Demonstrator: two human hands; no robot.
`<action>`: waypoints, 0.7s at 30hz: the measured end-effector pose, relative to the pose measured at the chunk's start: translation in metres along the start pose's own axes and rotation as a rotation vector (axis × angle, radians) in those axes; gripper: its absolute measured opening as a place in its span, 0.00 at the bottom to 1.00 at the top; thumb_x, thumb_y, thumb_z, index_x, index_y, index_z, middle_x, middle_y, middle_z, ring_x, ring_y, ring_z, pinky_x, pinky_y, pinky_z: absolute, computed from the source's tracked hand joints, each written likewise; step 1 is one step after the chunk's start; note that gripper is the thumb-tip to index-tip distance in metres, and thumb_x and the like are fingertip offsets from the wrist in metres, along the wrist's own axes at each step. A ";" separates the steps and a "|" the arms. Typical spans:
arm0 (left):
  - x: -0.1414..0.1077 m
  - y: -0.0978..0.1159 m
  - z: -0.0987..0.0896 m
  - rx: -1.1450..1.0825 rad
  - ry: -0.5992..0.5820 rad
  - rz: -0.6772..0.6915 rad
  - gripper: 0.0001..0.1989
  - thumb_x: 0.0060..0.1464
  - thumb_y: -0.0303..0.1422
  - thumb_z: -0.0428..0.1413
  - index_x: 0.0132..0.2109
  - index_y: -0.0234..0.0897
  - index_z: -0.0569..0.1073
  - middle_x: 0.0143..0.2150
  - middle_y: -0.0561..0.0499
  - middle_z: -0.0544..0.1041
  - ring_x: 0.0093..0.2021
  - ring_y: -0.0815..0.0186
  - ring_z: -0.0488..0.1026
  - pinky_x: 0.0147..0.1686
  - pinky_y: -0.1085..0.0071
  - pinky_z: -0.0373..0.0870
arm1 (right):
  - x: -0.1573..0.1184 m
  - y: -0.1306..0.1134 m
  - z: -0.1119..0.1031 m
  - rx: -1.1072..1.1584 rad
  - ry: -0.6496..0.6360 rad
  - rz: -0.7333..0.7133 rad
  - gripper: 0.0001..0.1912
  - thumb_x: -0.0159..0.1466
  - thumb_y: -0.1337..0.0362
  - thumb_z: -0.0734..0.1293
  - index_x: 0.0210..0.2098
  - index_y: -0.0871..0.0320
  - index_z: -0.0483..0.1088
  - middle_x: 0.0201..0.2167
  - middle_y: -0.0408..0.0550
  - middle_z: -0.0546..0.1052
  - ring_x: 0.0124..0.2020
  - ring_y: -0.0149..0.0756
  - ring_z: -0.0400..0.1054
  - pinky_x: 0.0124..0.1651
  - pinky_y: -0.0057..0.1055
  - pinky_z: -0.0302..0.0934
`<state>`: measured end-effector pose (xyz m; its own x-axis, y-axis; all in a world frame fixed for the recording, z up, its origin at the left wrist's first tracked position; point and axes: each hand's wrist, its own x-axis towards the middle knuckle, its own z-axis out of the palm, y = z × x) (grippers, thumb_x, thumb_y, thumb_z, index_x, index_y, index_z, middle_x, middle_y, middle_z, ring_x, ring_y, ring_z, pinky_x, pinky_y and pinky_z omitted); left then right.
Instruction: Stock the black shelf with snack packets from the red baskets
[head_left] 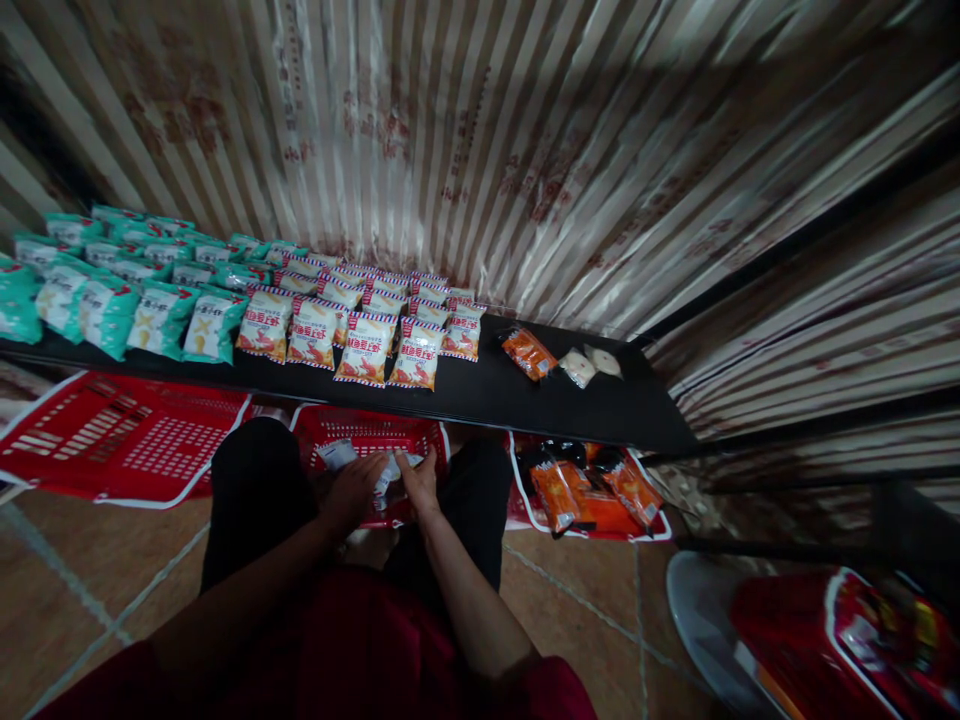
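Observation:
Between my knees, over the middle red basket (307, 430), both of my hands are close together. My left hand (358, 492) has its fingers closed at the left side of a small white packet (387, 474). My right hand (421, 482) grips the same packet from the right, thumb and fingers near its upper edge. The print on the packet is too blurred to read. Another pale packet (337, 454) lies in the basket, just left of my hands. The rest of the basket's contents are mostly hidden.
On a long black shelf (480, 390) stand rows of teal snack bags (211, 325) and orange-and-white snack bags (365, 348). An orange packet (529, 353) and pale round packs (577, 368) lie to their right. Red baskets flank my legs; the right one (517, 480) holds orange packets (556, 495).

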<state>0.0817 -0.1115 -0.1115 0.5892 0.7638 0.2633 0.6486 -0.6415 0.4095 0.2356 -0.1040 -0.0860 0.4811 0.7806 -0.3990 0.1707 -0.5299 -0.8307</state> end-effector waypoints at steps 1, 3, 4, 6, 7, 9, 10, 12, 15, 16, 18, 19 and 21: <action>0.001 -0.001 -0.001 -0.011 -0.017 -0.013 0.27 0.50 0.21 0.42 0.58 0.30 0.62 0.57 0.38 0.67 0.59 0.60 0.62 0.55 0.58 0.62 | 0.000 0.000 -0.001 -0.056 0.015 -0.057 0.38 0.52 0.55 0.69 0.58 0.64 0.55 0.52 0.62 0.69 0.53 0.44 0.65 0.53 0.36 0.58; 0.002 -0.001 -0.003 -0.033 -0.037 -0.043 0.28 0.49 0.20 0.43 0.58 0.31 0.62 0.57 0.39 0.68 0.58 0.60 0.63 0.55 0.58 0.63 | 0.001 -0.002 -0.004 -0.167 0.028 -0.189 0.38 0.54 0.57 0.68 0.59 0.66 0.54 0.57 0.64 0.64 0.58 0.46 0.59 0.58 0.39 0.52; 0.002 -0.002 -0.003 -0.046 -0.042 -0.052 0.28 0.48 0.20 0.43 0.58 0.32 0.62 0.56 0.39 0.68 0.58 0.60 0.63 0.55 0.58 0.63 | 0.000 -0.003 -0.005 -0.222 0.028 -0.263 0.35 0.55 0.58 0.67 0.58 0.66 0.57 0.58 0.63 0.63 0.59 0.47 0.56 0.59 0.41 0.50; 0.003 -0.002 -0.004 -0.077 -0.054 -0.061 0.30 0.46 0.19 0.43 0.58 0.32 0.63 0.57 0.40 0.68 0.58 0.61 0.64 0.55 0.58 0.63 | -0.001 -0.005 -0.007 -0.316 0.022 -0.414 0.26 0.57 0.61 0.65 0.54 0.63 0.64 0.60 0.60 0.61 0.62 0.47 0.51 0.62 0.44 0.45; 0.004 -0.002 -0.005 -0.096 -0.065 -0.066 0.31 0.44 0.18 0.43 0.58 0.33 0.63 0.57 0.41 0.68 0.58 0.61 0.64 0.55 0.58 0.63 | -0.001 -0.006 -0.008 -0.342 0.011 -0.485 0.22 0.58 0.61 0.64 0.51 0.61 0.67 0.60 0.58 0.61 0.63 0.46 0.49 0.62 0.44 0.43; 0.007 -0.003 -0.009 -0.140 -0.097 -0.078 0.33 0.42 0.17 0.43 0.58 0.34 0.63 0.57 0.42 0.68 0.57 0.62 0.65 0.55 0.59 0.63 | -0.002 -0.008 -0.010 -0.335 -0.053 -0.591 0.16 0.61 0.62 0.61 0.46 0.58 0.71 0.59 0.54 0.63 0.63 0.42 0.49 0.63 0.42 0.43; 0.008 -0.003 -0.013 -0.165 -0.113 -0.087 0.33 0.42 0.17 0.43 0.58 0.35 0.63 0.57 0.43 0.68 0.57 0.62 0.65 0.55 0.59 0.63 | -0.003 -0.009 -0.011 -0.310 -0.105 -0.624 0.15 0.63 0.63 0.59 0.45 0.57 0.72 0.56 0.52 0.67 0.62 0.40 0.51 0.63 0.40 0.44; 0.013 -0.003 -0.020 -0.223 -0.142 -0.099 0.34 0.41 0.17 0.43 0.58 0.37 0.64 0.57 0.45 0.69 0.56 0.62 0.66 0.56 0.60 0.63 | -0.004 -0.009 -0.013 -0.263 -0.209 -0.642 0.16 0.65 0.62 0.56 0.44 0.56 0.73 0.50 0.50 0.73 0.59 0.37 0.57 0.61 0.37 0.47; 0.020 -0.005 -0.032 -0.299 -0.182 -0.115 0.32 0.43 0.18 0.44 0.57 0.40 0.65 0.54 0.48 0.72 0.56 0.63 0.66 0.56 0.60 0.62 | -0.005 -0.010 -0.017 -0.284 -0.298 -0.634 0.17 0.66 0.61 0.54 0.44 0.54 0.73 0.46 0.50 0.75 0.53 0.38 0.63 0.59 0.36 0.51; 0.022 -0.007 -0.036 -0.317 -0.197 -0.129 0.31 0.44 0.19 0.44 0.56 0.40 0.66 0.53 0.48 0.72 0.55 0.63 0.67 0.56 0.61 0.62 | -0.006 -0.011 -0.018 -0.305 -0.322 -0.639 0.17 0.66 0.61 0.54 0.44 0.54 0.72 0.46 0.50 0.75 0.52 0.38 0.64 0.57 0.36 0.52; 0.026 -0.009 -0.043 -0.352 -0.220 -0.167 0.26 0.48 0.22 0.45 0.55 0.41 0.68 0.52 0.48 0.73 0.54 0.63 0.68 0.55 0.63 0.62 | -0.008 -0.013 -0.021 -0.336 -0.385 -0.660 0.16 0.66 0.61 0.55 0.45 0.54 0.72 0.45 0.49 0.75 0.49 0.38 0.65 0.56 0.35 0.54; 0.027 -0.011 -0.046 -0.369 -0.229 -0.190 0.23 0.50 0.25 0.46 0.53 0.41 0.69 0.52 0.48 0.73 0.53 0.63 0.69 0.54 0.64 0.63 | -0.010 -0.014 -0.023 -0.344 -0.418 -0.667 0.16 0.65 0.60 0.57 0.47 0.53 0.71 0.45 0.49 0.75 0.48 0.39 0.66 0.55 0.34 0.54; 0.030 -0.013 -0.051 -0.397 -0.249 -0.235 0.18 0.54 0.31 0.46 0.51 0.41 0.71 0.51 0.48 0.74 0.49 0.62 0.71 0.51 0.66 0.64 | -0.012 -0.016 -0.026 -0.351 -0.465 -0.665 0.16 0.63 0.58 0.61 0.49 0.50 0.69 0.45 0.47 0.75 0.48 0.39 0.66 0.54 0.33 0.55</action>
<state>0.0664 -0.0762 -0.0645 0.5779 0.8130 -0.0713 0.5731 -0.3421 0.7446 0.2490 -0.1135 -0.0576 -0.1970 0.9788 -0.0563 0.5817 0.0704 -0.8103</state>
